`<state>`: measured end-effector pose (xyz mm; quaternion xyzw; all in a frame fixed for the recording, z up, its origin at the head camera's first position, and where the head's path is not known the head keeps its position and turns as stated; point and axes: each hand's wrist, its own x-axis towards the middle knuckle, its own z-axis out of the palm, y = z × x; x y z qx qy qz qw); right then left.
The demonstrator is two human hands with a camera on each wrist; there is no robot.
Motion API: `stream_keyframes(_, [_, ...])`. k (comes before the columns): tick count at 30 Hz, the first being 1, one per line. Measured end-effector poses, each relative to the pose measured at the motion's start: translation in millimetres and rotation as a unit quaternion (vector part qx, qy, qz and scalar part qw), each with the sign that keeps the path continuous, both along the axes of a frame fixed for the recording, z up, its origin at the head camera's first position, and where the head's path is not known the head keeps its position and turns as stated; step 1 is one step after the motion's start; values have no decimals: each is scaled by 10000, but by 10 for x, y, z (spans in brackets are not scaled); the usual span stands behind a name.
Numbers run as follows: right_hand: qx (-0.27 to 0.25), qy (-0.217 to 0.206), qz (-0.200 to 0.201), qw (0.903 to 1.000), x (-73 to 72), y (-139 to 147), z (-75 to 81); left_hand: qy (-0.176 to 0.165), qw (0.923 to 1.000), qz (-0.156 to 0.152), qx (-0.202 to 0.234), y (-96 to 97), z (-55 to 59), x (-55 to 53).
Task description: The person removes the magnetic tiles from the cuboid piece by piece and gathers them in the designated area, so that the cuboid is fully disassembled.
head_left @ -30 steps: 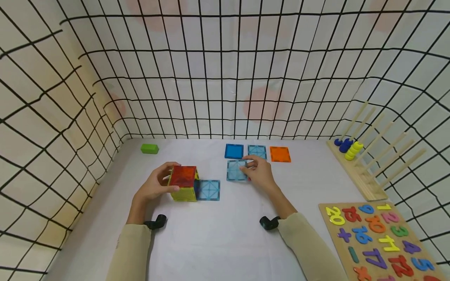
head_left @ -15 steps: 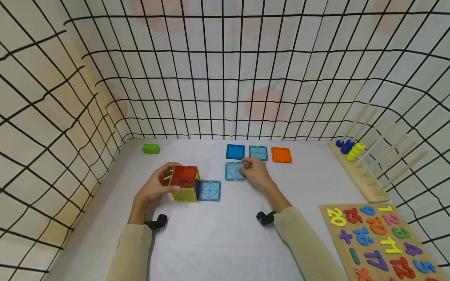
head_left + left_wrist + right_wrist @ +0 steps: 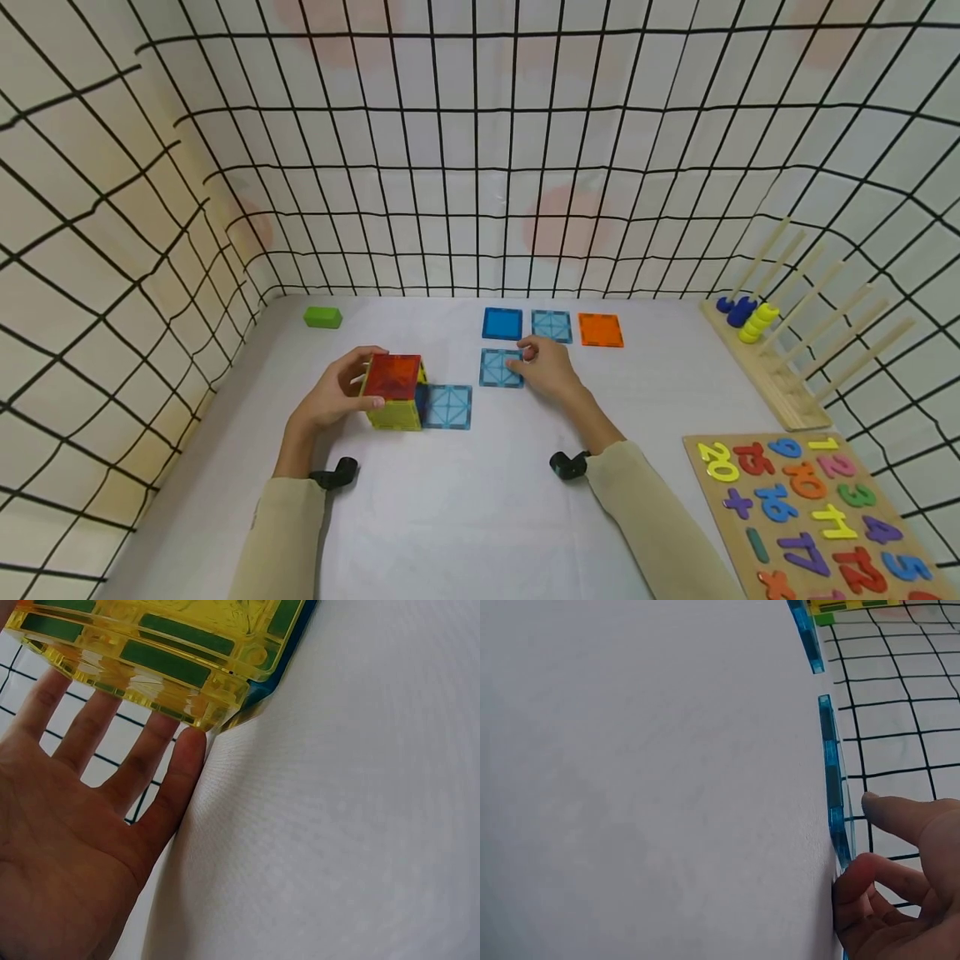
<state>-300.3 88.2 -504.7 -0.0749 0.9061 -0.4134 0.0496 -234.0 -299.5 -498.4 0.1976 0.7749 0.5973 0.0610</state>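
My left hand (image 3: 337, 390) grips a cube of see-through magnetic tiles (image 3: 393, 379), red on top and yellow in front. The thumb lies along its front, the other fingers behind. In the left wrist view the cube's yellow edge (image 3: 176, 656) meets the fingertips. A light blue tile (image 3: 448, 407) lies flat against the cube's right side. My right hand (image 3: 553, 368) is at the right edge of another light blue magnetic tile (image 3: 495, 367). In the right wrist view its bent fingers (image 3: 855, 885) touch that tile's end (image 3: 832, 772), and the thumb (image 3: 896, 816) stands apart above it.
Behind lie a dark blue tile (image 3: 502, 323), a light blue tile (image 3: 551, 326) and an orange tile (image 3: 600, 330). A green block (image 3: 322, 317) is back left. Right are a wooden peg rack (image 3: 780, 383) and a number board (image 3: 765, 487). Black mesh (image 3: 472, 167) surrounds the table.
My right hand has shifted slightly left with the light blue tile, which also comes a little toward me. My left hand keeps its grip on the cube.
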Motion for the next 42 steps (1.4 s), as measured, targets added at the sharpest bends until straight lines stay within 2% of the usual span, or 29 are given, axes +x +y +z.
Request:
stream_keyframes(8, [-248,177,248,9992,150,51,94,41,9999,-114,7,-3,-11,1])
stream_keyframes(19, [-395,430,870,9945,408,32,228,61,9996,-271,-2,-20,-28,-28])
stream_keyframes(26, [-471,463,1235,9901,559,-47,248,-95,9996,-250,-99,25,14,-3])
stream_keyframes(33, [-195,511,1758,9829,671,-228,214,-46,9996,-196,-202,63,39,40])
stream_keyframes(38, [-51,541,1967,9790,730,-393,211,-51,9996,-198,-196,58,25,47])
stream_keyframes(42, [186,510,2010,9781,717,-500,185,-48,9996,-166,-216,48,16,31])
